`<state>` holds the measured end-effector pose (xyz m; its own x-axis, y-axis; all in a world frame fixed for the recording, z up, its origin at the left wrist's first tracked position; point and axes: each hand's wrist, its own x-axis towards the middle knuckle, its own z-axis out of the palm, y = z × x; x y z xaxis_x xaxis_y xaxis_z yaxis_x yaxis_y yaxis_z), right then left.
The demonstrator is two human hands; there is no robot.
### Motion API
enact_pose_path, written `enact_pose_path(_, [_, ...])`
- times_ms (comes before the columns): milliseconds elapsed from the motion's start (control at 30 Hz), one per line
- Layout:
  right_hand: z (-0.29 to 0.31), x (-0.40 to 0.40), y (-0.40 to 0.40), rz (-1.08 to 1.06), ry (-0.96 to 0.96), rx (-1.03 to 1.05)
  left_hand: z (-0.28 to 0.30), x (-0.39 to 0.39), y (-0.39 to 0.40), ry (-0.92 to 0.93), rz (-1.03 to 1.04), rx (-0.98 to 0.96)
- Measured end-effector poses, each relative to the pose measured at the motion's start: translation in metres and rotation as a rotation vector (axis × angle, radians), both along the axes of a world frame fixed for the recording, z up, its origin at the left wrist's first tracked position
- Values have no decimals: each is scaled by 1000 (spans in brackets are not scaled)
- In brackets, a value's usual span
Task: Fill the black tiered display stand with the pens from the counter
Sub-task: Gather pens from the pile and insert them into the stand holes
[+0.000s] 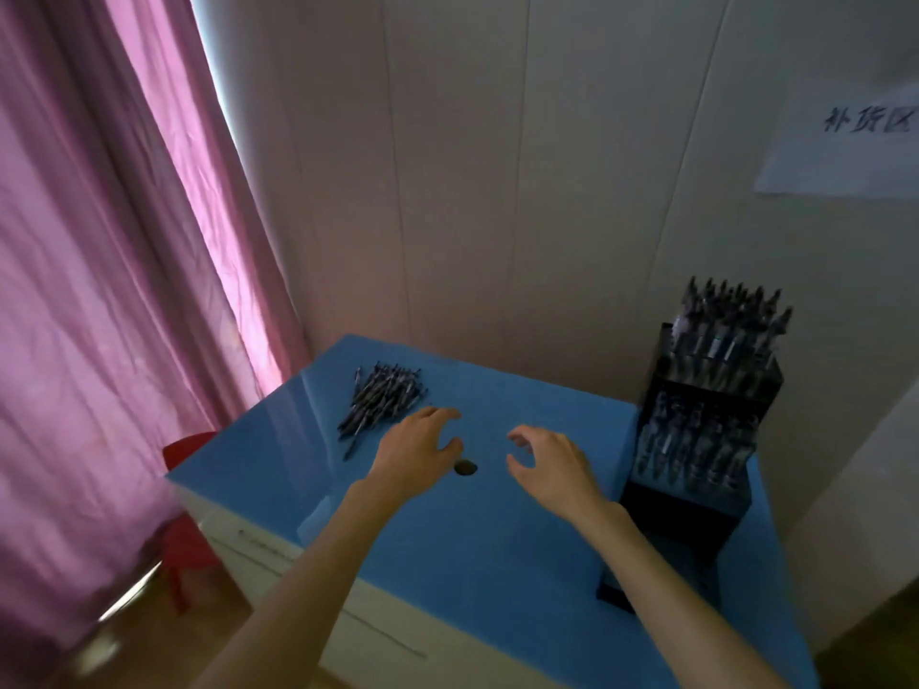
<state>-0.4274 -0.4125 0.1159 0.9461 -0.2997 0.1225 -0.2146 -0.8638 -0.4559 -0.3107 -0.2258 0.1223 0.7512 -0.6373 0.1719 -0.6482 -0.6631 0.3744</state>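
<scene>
A loose pile of dark pens [380, 400] lies on the far left of the blue counter [497, 564]. The black tiered display stand [696, 464] stands at the counter's right side, its upper tiers holding several upright pens. My left hand [415, 452] hovers just right of the pile, fingers relaxed and spread, holding nothing. My right hand [552, 464] hangs over the middle of the counter, fingers loosely curled, holding nothing. Both hands are apart from the pens and the stand.
A small dark round spot [465, 467] sits on the counter between my hands. A pink curtain [124, 290] hangs at the left, with a red stool [186, 489] below it. A paper sign [845, 146] is on the wall behind the stand.
</scene>
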Motion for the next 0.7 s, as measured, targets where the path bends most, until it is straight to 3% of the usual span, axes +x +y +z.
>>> enact_pose_path(367, [8, 125, 152, 12, -23, -49, 3, 102, 143, 8, 72, -75])
enact_pose_path(700, [-7, 191, 213, -80, -22, 1, -17, 182, 220, 70, 61, -76])
